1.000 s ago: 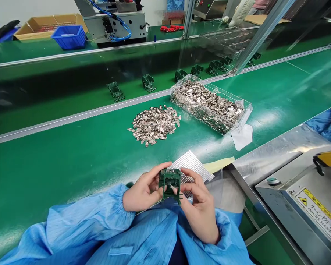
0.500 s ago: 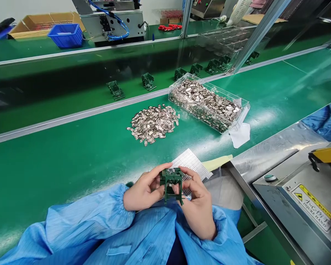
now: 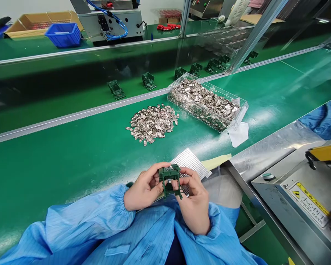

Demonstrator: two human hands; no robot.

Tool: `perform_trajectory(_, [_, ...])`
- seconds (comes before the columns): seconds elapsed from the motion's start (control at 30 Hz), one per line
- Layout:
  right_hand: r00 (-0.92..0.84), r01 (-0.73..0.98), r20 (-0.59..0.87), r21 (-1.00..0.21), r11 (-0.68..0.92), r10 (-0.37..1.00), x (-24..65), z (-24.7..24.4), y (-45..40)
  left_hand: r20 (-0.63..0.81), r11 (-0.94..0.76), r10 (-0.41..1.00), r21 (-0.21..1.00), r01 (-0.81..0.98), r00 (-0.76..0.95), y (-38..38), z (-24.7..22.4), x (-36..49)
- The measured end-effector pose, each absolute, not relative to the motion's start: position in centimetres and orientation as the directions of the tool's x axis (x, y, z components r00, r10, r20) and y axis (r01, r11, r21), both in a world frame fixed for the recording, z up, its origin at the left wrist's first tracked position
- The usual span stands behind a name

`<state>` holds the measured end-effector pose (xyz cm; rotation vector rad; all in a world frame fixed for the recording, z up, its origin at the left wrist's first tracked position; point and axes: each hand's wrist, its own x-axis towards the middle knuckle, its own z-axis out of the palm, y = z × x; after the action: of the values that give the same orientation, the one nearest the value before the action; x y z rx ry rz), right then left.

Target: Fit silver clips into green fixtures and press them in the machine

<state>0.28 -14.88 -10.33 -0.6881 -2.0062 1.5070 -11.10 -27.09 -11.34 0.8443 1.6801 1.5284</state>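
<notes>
The green plastic frame (image 3: pixel 168 173) has tipped slightly since the earlier frame. It sits above the lap, clamped between the left hand's (image 3: pixel 142 190) fingers and thumb and the right hand's (image 3: pixel 194 198) fingers (the right thumb reaches inside its opening).

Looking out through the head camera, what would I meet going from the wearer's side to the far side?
The left hand and right hand around a green frame → a pile of small metal pieces → a silvery rail → a row of green parts → a blue bin.
</notes>
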Motion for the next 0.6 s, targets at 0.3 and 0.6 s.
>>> perform_trajectory(0.3, [-0.753, 0.047, 0.080, -0.983, 0.175, 0.653, 0.38, -10.56, -14.82, -0.081, 0.104, 0.793, 0.995, 0.004, -0.604, -26.88, -11.02, -10.68])
perform_trajectory(0.6, [-0.742, -0.025, -0.047, -0.995, -0.097, 0.669, 0.13, -10.75, -15.03, -0.045, 0.105, 0.810, 0.992, 0.069, -0.584, -27.18, -11.16, -10.66])
